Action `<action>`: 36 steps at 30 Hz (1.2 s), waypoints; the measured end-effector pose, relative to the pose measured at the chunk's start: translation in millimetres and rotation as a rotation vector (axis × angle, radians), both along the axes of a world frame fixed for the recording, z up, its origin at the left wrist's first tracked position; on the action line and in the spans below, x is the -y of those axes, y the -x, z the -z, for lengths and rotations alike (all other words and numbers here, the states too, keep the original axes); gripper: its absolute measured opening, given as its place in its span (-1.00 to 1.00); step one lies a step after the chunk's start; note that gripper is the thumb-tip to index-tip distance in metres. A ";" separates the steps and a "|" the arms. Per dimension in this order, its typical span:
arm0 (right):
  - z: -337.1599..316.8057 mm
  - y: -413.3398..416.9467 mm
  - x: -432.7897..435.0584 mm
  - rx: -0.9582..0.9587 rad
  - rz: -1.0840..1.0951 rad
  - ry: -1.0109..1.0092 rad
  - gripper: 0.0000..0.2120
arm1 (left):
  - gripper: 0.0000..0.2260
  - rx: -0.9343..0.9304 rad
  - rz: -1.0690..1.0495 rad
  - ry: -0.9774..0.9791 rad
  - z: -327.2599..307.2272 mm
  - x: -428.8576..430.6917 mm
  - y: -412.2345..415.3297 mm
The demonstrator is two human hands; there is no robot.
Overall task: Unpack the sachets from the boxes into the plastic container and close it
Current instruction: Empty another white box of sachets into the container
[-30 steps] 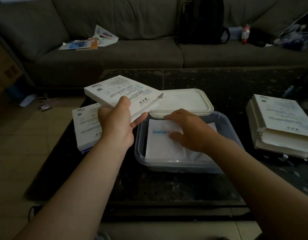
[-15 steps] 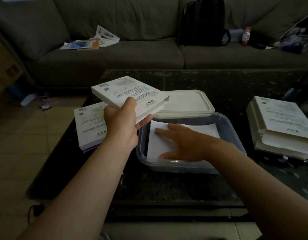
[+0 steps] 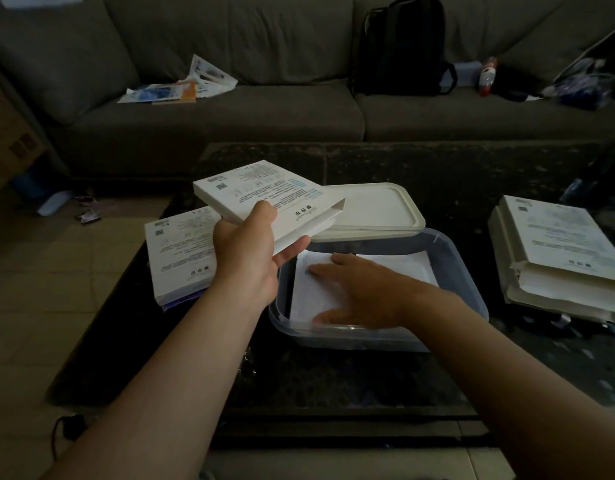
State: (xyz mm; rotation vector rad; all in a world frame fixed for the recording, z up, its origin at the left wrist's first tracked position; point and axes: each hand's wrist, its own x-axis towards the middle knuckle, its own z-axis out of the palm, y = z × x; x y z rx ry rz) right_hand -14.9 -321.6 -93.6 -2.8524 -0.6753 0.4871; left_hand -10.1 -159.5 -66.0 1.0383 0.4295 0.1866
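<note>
A clear plastic container point(image 3: 467, 271) stands on the dark table, with white sachets point(image 3: 408, 266) lying flat inside it. My right hand point(image 3: 359, 289) rests palm down on the sachets, fingers spread. My left hand point(image 3: 250, 251) holds a flat white box point(image 3: 261, 192) tilted above the container's left rim, its open end toward the container. The white lid point(image 3: 372, 209) leans on the container's far rim.
Another white box point(image 3: 179, 251) lies on the table left of the container. A stack of white boxes point(image 3: 555, 251) sits at the right. Behind the table is a grey sofa point(image 3: 264, 109) with papers point(image 3: 181, 86), a black backpack point(image 3: 399, 46) and a bottle point(image 3: 486, 76).
My right hand has gone from curled over the sachets to lying flat on them, sliding left inside the container. The left hand with the box has barely moved.
</note>
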 end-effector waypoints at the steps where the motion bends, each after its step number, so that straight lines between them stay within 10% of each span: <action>1: -0.7 2.0 -0.6 0.061 0.049 -0.084 -0.29 | -0.65 -0.001 0.005 0.010 -0.8 -0.1 0.6; 8: -15.3 13.6 -13.0 0.426 0.384 -0.723 -0.63 | -0.64 0.017 0.041 0.052 -4.8 0.7 3.6; 18: -2.9 2.6 -11.3 0.346 0.317 -0.585 -0.51 | -0.67 0.004 0.165 0.014 -5.9 4.6 8.6; 28: -5.7 -2.0 8.2 0.711 0.175 -0.528 -0.76 | -0.67 -0.047 0.129 0.016 -4.7 2.9 4.0; 32: -17.1 -0.6 19.2 0.561 0.308 -0.683 -0.89 | -0.68 -0.054 0.099 0.025 -5.7 -0.5 3.1; 36: -34.8 8.0 29.8 0.166 0.472 -1.251 -0.95 | -0.72 -0.057 0.110 0.036 -8.6 2.0 6.6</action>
